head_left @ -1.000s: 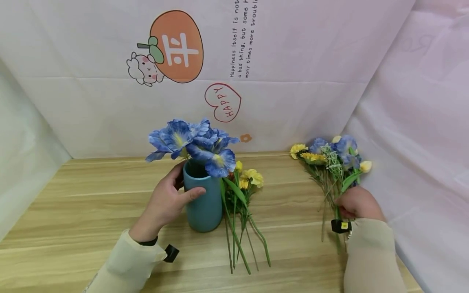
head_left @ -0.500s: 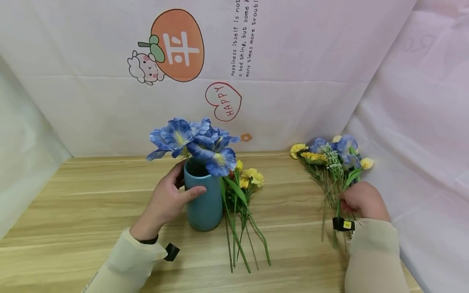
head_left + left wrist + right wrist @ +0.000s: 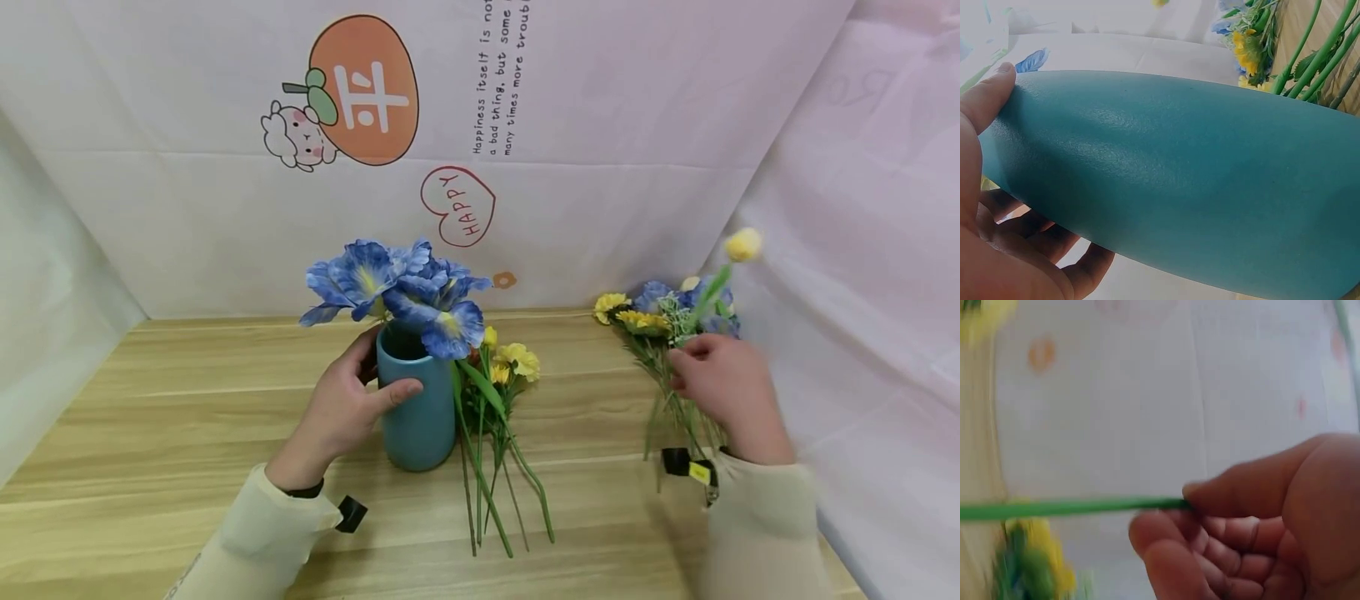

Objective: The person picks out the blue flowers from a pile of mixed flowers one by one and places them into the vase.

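My left hand [image 3: 336,412] grips a blue-green vase [image 3: 418,417] near its rim, thumb across the front and fingers round the back. Large blue artificial irises [image 3: 363,279] rise out of the vase. Over on the right, my right hand [image 3: 726,387] holds a pale yellow tulip [image 3: 744,245] upright, its bloom above the other flowers. In the right wrist view the thumb and fingertips pinch its green stem [image 3: 1085,507]. Just behind that hand lies a bunch of blue, yellow and white flowers [image 3: 647,325].
A second bunch with yellow blooms [image 3: 517,362] lies right beside the vase, stems toward the front of the wooden table [image 3: 202,417]. A printed white cloth [image 3: 600,100] hangs behind the table, and another white cloth [image 3: 870,333] borders the right side.
My right hand has lifted the tulip out of the right-hand bunch, moving up and away from the table's front. The left hand has stayed on the vase.
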Available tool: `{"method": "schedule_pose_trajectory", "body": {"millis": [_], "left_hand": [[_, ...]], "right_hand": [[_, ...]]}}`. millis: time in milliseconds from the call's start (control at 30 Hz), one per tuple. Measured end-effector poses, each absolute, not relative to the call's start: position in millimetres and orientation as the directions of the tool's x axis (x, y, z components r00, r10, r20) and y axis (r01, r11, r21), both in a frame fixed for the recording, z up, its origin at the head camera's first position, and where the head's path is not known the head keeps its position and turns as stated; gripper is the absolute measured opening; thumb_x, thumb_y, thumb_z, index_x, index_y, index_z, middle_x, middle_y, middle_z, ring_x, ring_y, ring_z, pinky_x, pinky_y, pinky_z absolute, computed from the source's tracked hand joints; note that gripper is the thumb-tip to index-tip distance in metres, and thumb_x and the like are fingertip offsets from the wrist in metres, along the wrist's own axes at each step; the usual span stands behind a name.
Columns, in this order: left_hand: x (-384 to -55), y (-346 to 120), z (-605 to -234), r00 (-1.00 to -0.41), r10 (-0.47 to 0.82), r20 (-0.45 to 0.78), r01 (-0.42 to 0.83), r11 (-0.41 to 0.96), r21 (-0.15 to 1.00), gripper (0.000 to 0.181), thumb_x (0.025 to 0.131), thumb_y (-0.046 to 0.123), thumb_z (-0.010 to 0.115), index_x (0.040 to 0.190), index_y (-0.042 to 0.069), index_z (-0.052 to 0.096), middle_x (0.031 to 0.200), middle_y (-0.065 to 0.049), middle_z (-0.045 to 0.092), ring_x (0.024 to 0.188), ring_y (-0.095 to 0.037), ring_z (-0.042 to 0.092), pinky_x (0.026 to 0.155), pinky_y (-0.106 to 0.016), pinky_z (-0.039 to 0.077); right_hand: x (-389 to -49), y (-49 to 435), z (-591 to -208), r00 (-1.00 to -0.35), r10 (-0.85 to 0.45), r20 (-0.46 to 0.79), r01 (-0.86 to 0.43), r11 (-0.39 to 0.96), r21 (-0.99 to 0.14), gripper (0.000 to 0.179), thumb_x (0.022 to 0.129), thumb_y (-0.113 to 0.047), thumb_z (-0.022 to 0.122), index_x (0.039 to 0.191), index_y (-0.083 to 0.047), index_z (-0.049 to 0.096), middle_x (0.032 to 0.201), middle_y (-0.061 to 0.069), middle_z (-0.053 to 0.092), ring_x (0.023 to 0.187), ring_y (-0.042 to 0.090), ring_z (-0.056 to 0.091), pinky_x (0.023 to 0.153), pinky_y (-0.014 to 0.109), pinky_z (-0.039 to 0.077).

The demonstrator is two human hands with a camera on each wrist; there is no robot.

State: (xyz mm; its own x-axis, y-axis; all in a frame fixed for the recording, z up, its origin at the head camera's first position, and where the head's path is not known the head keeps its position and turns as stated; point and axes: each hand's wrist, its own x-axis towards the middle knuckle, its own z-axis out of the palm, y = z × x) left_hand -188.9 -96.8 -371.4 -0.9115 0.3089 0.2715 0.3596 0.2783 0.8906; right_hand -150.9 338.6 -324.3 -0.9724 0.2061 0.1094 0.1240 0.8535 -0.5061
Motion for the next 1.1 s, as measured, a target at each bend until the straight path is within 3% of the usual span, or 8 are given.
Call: {"method": "schedule_pose_trajectory", "body": {"millis": [200,333,500,767,1100], "left_hand": [[-188.5,-97.1,-371.0,-0.911,0.307,0.275,0.359,0.265,0.895,0.084,0.089,0.036,0.078,0.156,0.015,0.033,0.146,-0.008,0.048,0.130,-0.028,0.050,0.099,-0.051,0.046],[-187.9,-97.4,-370.5,-0.914,0.306,0.268,0.354,0.273,0.895,0.084,0.089,0.036,0.078,0.156,0.015,0.032,0.146,-0.007,0.048,0.130,-0.028,0.050,0.099,-0.051,0.047],[-188.7,-96.6,-370.5,-0.914,0.310,0.261,0.349,0.278,0.895,0.085,0.089,0.038,0.078,0.157,0.016,0.032,0.147,-0.007,0.047,0.130,-0.029,0.050,0.099,-0.050,0.047],[-188.4,-97.0,-370.1,-0.911,0.314,0.266,0.354,0.269,0.896,0.084,0.089,0.037,0.077,0.157,0.015,0.032,0.147,-0.008,0.047,0.130,-0.028,0.049,0.100,-0.051,0.046],[-189.2,-96.8,-371.4,-0.912,0.312,0.265,0.354,0.276,0.894,0.084,0.089,0.037,0.077,0.156,0.014,0.033,0.146,-0.008,0.048,0.129,-0.029,0.050,0.098,-0.050,0.048]], "right_hand": [[-157.8,257.7,-338.8,-0.998,-0.030,0.056,-0.058,0.776,-0.629,0.017,0.100,-0.016,0.061,0.104,-0.002,0.069,0.077,0.002,0.067,0.067,0.019,0.065,0.057,0.035,0.055],[-159.9,218.5,-359.5,-0.986,-0.165,0.031,-0.147,0.760,-0.633,0.010,0.099,-0.014,0.063,0.096,-0.007,0.069,0.072,0.000,0.064,0.062,0.016,0.062,0.054,0.034,0.052],[-159.0,197.9,-378.3,-0.972,-0.236,0.015,-0.192,0.750,-0.633,0.008,0.100,-0.015,0.064,0.096,-0.011,0.070,0.070,-0.003,0.062,0.059,0.017,0.060,0.051,0.035,0.047],[-163.8,183.3,-400.8,-0.943,-0.333,0.021,-0.281,0.757,-0.590,0.012,0.101,-0.017,0.062,0.096,-0.010,0.071,0.065,-0.005,0.060,0.054,0.010,0.055,0.058,0.034,0.048],[-161.4,179.7,-402.6,-0.910,-0.414,0.009,-0.338,0.731,-0.593,0.026,0.103,-0.015,0.058,0.126,-0.007,0.069,0.107,0.000,0.071,0.079,0.007,0.065,0.071,0.033,0.054]]}}
